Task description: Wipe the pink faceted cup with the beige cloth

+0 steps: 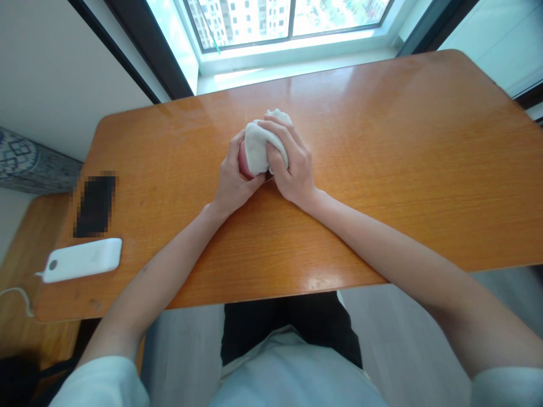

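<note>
Both hands meet over the middle of the orange wooden table (382,169). My left hand (232,178) is wrapped round a small round red object (243,163), of which only a sliver shows. My right hand (292,164) is closed on a crumpled white cloth (257,146) and presses it against the red object. The cloth covers most of that object, so I cannot make out what it is.
A white power bank (82,260) with a cable lies near the table's left front corner, and a dark blurred phone (94,204) lies just behind it. A window (271,22) runs along the far edge. A lower wooden surface (17,271) stands to the left.
</note>
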Demonstrator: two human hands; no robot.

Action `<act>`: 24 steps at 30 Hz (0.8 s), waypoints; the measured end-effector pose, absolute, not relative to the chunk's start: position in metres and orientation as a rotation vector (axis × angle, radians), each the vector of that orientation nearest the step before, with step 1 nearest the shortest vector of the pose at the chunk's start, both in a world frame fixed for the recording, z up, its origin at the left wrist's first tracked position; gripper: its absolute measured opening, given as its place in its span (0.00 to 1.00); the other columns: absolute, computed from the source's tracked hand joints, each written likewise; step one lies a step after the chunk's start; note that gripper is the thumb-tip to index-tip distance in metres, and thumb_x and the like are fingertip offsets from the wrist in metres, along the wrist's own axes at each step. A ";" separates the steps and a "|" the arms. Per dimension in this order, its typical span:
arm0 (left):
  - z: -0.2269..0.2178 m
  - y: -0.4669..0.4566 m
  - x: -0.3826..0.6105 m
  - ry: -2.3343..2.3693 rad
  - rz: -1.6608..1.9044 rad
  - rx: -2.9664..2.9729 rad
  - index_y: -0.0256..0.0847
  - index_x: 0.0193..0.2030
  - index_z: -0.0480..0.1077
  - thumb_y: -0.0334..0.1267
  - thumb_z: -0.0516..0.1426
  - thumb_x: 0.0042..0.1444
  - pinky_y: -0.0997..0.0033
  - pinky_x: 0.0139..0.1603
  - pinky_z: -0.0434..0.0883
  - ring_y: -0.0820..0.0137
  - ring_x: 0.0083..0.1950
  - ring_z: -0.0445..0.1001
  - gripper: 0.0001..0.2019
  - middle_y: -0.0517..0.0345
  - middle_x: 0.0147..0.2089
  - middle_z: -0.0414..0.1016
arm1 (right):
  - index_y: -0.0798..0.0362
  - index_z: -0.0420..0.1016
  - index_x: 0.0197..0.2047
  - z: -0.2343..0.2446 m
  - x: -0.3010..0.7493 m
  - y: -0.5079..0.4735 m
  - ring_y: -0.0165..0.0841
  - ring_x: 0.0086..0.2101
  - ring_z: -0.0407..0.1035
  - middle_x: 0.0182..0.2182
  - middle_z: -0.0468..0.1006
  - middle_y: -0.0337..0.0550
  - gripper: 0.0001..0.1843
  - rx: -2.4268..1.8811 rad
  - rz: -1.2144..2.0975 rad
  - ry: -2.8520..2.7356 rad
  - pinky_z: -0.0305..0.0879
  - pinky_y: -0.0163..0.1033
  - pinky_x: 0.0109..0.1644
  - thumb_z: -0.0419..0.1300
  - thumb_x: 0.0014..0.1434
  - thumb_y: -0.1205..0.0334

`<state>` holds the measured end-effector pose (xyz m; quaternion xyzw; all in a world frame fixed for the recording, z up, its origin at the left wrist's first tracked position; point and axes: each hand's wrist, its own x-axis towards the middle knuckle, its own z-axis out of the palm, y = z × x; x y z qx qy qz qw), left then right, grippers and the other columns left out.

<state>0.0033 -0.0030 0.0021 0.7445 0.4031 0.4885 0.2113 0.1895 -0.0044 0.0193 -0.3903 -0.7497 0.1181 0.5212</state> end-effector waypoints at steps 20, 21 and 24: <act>0.010 -0.003 0.002 1.212 1.303 2.145 0.44 0.74 0.59 0.71 0.61 0.66 0.51 0.76 0.72 0.61 0.74 0.73 0.42 0.55 0.74 0.71 | 0.50 0.78 0.41 -0.017 0.198 0.040 0.36 0.41 0.79 0.34 0.80 0.37 0.32 -1.050 0.646 -1.473 0.81 0.46 0.55 0.45 0.79 0.34; 0.009 -0.002 0.001 1.210 1.305 2.151 0.44 0.74 0.59 0.71 0.61 0.67 0.53 0.75 0.73 0.62 0.74 0.74 0.42 0.55 0.73 0.72 | 0.50 0.79 0.45 -0.014 0.196 0.035 0.37 0.43 0.80 0.37 0.82 0.38 0.32 -1.055 0.644 -1.488 0.81 0.47 0.56 0.45 0.79 0.35; 0.007 -0.001 0.000 1.190 1.338 2.167 0.45 0.74 0.60 0.70 0.63 0.65 0.55 0.71 0.77 0.60 0.72 0.77 0.42 0.53 0.72 0.74 | 0.49 0.79 0.57 0.000 0.193 0.019 0.39 0.52 0.81 0.47 0.87 0.42 0.29 -1.052 0.574 -1.556 0.79 0.50 0.63 0.43 0.81 0.40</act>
